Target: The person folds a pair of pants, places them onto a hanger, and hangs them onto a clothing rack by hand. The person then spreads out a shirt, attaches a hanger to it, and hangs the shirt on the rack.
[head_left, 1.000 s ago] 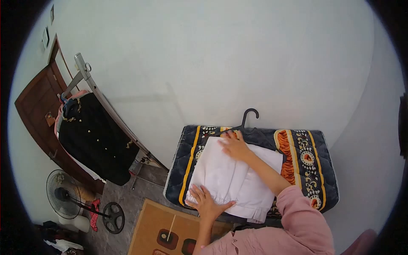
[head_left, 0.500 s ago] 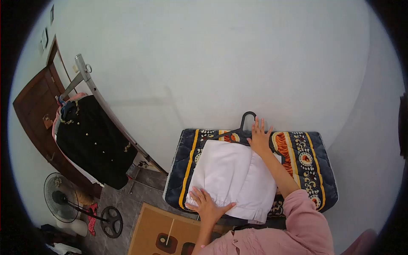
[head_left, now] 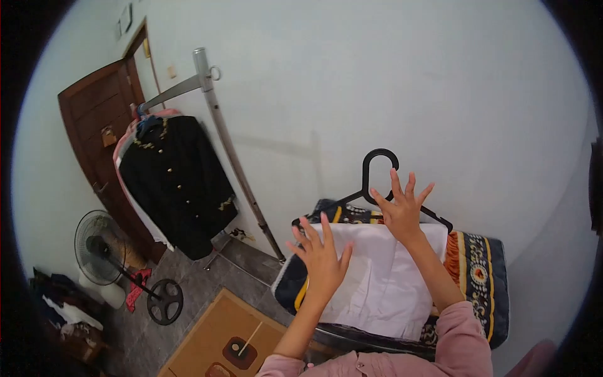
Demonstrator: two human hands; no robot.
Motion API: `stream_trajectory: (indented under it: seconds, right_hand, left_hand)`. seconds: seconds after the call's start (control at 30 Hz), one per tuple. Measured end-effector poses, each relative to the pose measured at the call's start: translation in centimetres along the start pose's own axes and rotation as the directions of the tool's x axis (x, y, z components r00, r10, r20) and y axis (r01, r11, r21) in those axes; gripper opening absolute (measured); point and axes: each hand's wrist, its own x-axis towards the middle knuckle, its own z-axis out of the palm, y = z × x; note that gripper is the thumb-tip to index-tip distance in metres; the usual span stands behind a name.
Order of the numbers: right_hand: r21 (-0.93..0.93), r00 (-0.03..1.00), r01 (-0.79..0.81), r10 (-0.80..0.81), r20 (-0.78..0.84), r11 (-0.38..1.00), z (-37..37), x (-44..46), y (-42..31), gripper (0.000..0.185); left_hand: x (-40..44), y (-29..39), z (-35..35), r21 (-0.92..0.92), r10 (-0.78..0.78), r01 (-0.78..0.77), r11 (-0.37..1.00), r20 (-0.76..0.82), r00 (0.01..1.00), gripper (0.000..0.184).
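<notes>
A folded white garment lies over the lower part of a black clothes hanger; its exact kind does not show. Beneath them is a padded surface covered by a patterned dark blue, yellow and orange cloth. My left hand is over the garment's left side, fingers spread and holding nothing. In front of the hanger's hook, my right hand is open too, its fingers fanned out. Whether either hand touches the hanger or garment, I cannot tell.
A metal clothes rack on the left carries a black jacket with gold buttons and other clothes. A standing fan is near the brown door. A cardboard box lies below, left of the padded surface.
My left hand has moved up from the garment's lower left edge. The hanger shows larger, with both its shoulders now visible. The view has shifted toward the left, bringing the rack further in.
</notes>
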Motion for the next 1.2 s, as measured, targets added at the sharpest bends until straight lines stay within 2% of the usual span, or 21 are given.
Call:
stream_trajectory:
  seconds: [0.03, 0.07, 0.13, 0.17, 0.2, 0.27, 0.37, 0.4, 0.57, 0.67, 0.7, 0.73, 0.87, 0.93, 0.97, 1.0, 1.07, 1.13, 1.2]
  right_hand:
    - [0.049, 0.999, 0.032, -0.031, -0.013, 0.998, -0.5, 1.5, -1.4, 0.046]
    - [0.069, 0.998, 0.05, -0.048, -0.028, 0.996, -0.9, 2.9, -2.9, 0.046]
    - [0.144, 0.98, 0.163, -0.143, -0.141, 0.976, -1.2, 5.7, -6.2, 0.045]
    - [0.147, 0.973, 0.201, -0.18, -0.146, 0.968, -1.0, 6.8, -7.6, 0.042]
    - [0.158, 0.969, 0.212, -0.187, -0.158, 0.964, -0.3, 7.8, -9.2, 0.042]
    - [0.136, 0.909, 0.324, -0.269, -0.317, 0.936, 1.1, 10.1, -12.8, 0.04]
    - [0.129, 0.841, 0.39, -0.296, -0.453, 0.912, 2.6, 14.0, -19.2, 0.038]
    - [0.096, 0.806, 0.416, -0.317, -0.499, 0.904, 2.6, 15.6, -21.2, 0.035]
    - [0.224, 0.779, 0.45, -0.258, -0.571, 0.864, 4.3, 22.6, -32.4, 0.039]
    - [0.274, 0.749, 0.473, -0.218, -0.625, 0.838, 6.7, 26.6, -37.7, 0.04]
    - [0.316, 0.737, 0.477, -0.177, -0.653, 0.82, 7.8, 27.8, -38.9, 0.041]
    - [0.32, 0.734, 0.475, -0.169, -0.658, 0.82, 9.0, 28.9, -39.8, 0.041]
    - [0.093, 0.652, 0.455, -0.26, -0.712, 0.886, 14.6, 33.2, -40.4, 0.041]
    - [-0.016, 0.676, 0.446, -0.348, -0.649, 0.895, 16.8, 34.1, -38.9, 0.041]
    - [-0.045, 0.66, 0.427, -0.346, -0.667, 0.903, 17.8, 34.7, -38.4, 0.034]
    - [-0.057, 0.662, 0.422, -0.351, -0.662, 0.905, 18.2, 35.1, -37.7, 0.034]
    - [-0.139, 0.709, 0.344, -0.354, -0.61, 0.929, 18.9, 35.9, -35.9, 0.036]
    - [-0.185, 0.704, 0.305, -0.353, -0.616, 0.934, 18.6, 37.1, -34.2, 0.036]
    - [-0.284, 0.777, 0.259, -0.373, -0.507, 0.923, 18.3, 38.1, -32.5, 0.058]
  left_hand:
    - [1.3, -0.7, -0.1, -0.015, 0.023, -0.025, 1.0, -0.129, 0.991, 0.072]
    - [2.2, -1.4, -0.7, 0.002, 0.009, -0.009, 1.0, -0.149, 0.989, 0.072]
    - [3.7, -3.1, -2.4, 0.064, 0.045, -0.026, 0.998, -0.305, 0.951, 0.057]
    - [4.1, -4.5, -3.3, 0.073, 0.044, -0.017, 0.997, -0.393, 0.918, 0.048]
    - [4.2, -5.9, -4.7, 0.126, 0.039, 0.02, 0.992, -0.446, 0.894, 0.047]
    - [4.4, -9.1, -7.4, 0.152, 0.045, 0.047, 0.987, -0.553, 0.832, 0.045]
    - [4.9, -13.8, -12.3, 0.198, 0.051, 0.119, 0.973, -0.687, 0.725, 0.045]
    - [5.0, -15.4, -14.2, 0.242, 0.085, 0.131, 0.961, -0.715, 0.694, 0.045]
    - [7.2, -24.0, -22.5, 0.381, 0.208, 0.226, 0.897, -0.812, 0.545, 0.04]
    - [8.8, -28.4, -26.1, 0.452, 0.26, 0.293, 0.843, -0.818, 0.514, 0.029]
    - [9.7, -30.0, -27.0, 0.453, 0.287, 0.262, 0.852, -0.823, 0.491, 0.029]
    - [10.6, -31.1, -27.7, 0.461, 0.295, 0.261, 0.848, -0.82, 0.49, 0.029]
    - [14.8, -34.0, -28.7, 0.532, 0.272, 0.322, 0.783, -0.758, 0.593, 0.036]
    - [16.8, -33.6, -28.3, 0.555, 0.211, 0.319, 0.768, -0.69, 0.693, 0.035]
    - [18.1, -33.6, -28.0, 0.579, 0.221, 0.309, 0.755, -0.668, 0.711, 0.033]
    - [19.4, -33.7, -27.6, 0.593, 0.258, 0.27, 0.759, -0.654, 0.711, 0.032]
    - [21.8, -33.5, -27.1, 0.585, 0.231, 0.247, 0.773, -0.621, 0.749, 0.032]
    - [24.3, -33.2, -26.4, 0.57, 0.287, 0.183, 0.801, -0.633, 0.719, 0.034]
    - [26.6, -32.6, -25.8, 0.594, 0.308, 0.186, 0.782, -0.629, 0.713, 0.036]
